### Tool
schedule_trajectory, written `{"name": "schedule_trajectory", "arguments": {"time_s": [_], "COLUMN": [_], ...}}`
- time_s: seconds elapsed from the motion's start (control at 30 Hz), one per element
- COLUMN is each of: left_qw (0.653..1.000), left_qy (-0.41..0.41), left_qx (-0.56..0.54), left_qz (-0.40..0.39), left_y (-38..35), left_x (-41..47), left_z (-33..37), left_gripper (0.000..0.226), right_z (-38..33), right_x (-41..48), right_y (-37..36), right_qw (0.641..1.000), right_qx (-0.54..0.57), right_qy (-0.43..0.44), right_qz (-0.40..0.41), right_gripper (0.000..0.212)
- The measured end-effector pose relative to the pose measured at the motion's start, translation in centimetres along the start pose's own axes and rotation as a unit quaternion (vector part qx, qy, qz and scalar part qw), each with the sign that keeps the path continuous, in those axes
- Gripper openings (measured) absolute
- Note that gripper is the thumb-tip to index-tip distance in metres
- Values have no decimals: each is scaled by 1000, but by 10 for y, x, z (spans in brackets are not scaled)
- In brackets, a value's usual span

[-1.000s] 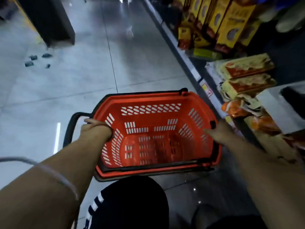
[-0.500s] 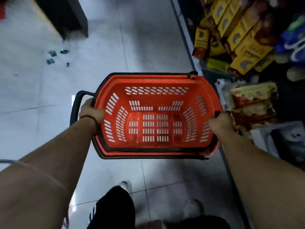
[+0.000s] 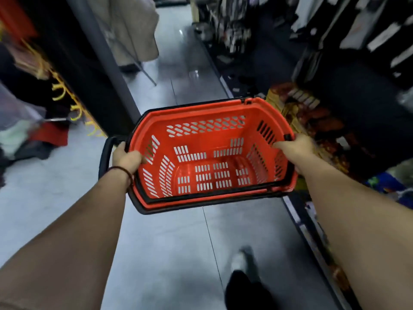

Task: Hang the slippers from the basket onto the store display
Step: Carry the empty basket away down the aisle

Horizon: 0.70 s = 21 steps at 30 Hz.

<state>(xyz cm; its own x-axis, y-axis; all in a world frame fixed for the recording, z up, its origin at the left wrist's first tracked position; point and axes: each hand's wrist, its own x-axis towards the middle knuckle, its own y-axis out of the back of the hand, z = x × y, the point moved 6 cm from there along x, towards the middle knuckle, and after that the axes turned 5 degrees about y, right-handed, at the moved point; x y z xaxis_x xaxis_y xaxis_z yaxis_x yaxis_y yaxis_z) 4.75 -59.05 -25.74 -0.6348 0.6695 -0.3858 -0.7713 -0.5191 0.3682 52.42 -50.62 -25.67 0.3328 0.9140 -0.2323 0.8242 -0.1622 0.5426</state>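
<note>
The red basket [image 3: 205, 126] sits above the grey tiled floor [image 3: 167, 242] of a shop aisle, mouth up, long axis running left to right. The left hand [image 3: 126, 158] grips its left rim and the right hand [image 3: 295, 148] its right rim. Stocked shelves [image 3: 312, 121] stand at the right.

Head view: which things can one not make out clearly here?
All in head view:
Goods at right: motion-blurred, kind unclear.
Rack at left: blurred, cut off by the edge.
Right hand on basket: most fingers hidden by its rim.
Shoe: blurred.
</note>
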Motion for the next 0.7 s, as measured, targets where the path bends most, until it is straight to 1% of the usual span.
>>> {"name": "schedule_trajectory", "arguments": {"time_s": [0.07, 0.13, 0.2, 0.23, 0.27, 0.33, 0.37, 0.43, 0.5, 0.53, 0.6, 0.63, 0.7], "left_qw": [1000, 998, 998, 997, 996, 996, 995, 993, 991, 991, 993, 994, 995], "left_qy": [-20, -38, -38, -34, -33, -23, -17, -11, -10, -12, -6, -13, -33], "left_qx": [-20, -37, -45, -59, -67, -73, -84, -108, -121, -123, -113, -106, -94], "left_qz": [8, 22, 32, 39, 39, 45, 50, 49, 54, 53, 37, 36, 30], "left_y": [-15, -30, -42, -46, -52, -57, -58, -65, -74, -82, -106, -119, -143], "left_x": [51, 111, 162, 191, 220, 286, 316, 382, 426, 455, 523, 562, 633], "left_z": [37, 74, 106, 127, 145, 180, 190, 218, 262, 274, 304, 323, 356], "left_gripper": [34, 30, 28, 33, 51, 96, 108, 113, 106, 95, 52, 41, 42], "right_z": [-45, -91, -131, -159, -181, -224, -243, -282, -321, -337, -373, -392, -423], "right_x": [42, 94, 145, 174, 200, 254, 272, 320, 378, 401, 462, 494, 543], "right_y": [-22, -45, -73, -89, -101, -127, -138, -167, -206, -224, -265, -287, -319], "right_qw": [1000, 999, 998, 997, 997, 996, 996, 997, 997, 997, 997, 997, 997], "right_qx": [12, 19, 35, 42, 42, 29, 17, 9, 4, -3, -10, -11, 2], "right_qy": [10, 36, 56, 63, 68, 81, 84, 75, 75, 78, 80, 81, 75], "right_qz": [0, 12, 3, -14, -21, -23, -23, -21, -17, -16, -11, -6, 4], "right_gripper": [46, 39, 32, 29, 29, 40, 44, 46, 39, 35, 31, 30, 34]}}
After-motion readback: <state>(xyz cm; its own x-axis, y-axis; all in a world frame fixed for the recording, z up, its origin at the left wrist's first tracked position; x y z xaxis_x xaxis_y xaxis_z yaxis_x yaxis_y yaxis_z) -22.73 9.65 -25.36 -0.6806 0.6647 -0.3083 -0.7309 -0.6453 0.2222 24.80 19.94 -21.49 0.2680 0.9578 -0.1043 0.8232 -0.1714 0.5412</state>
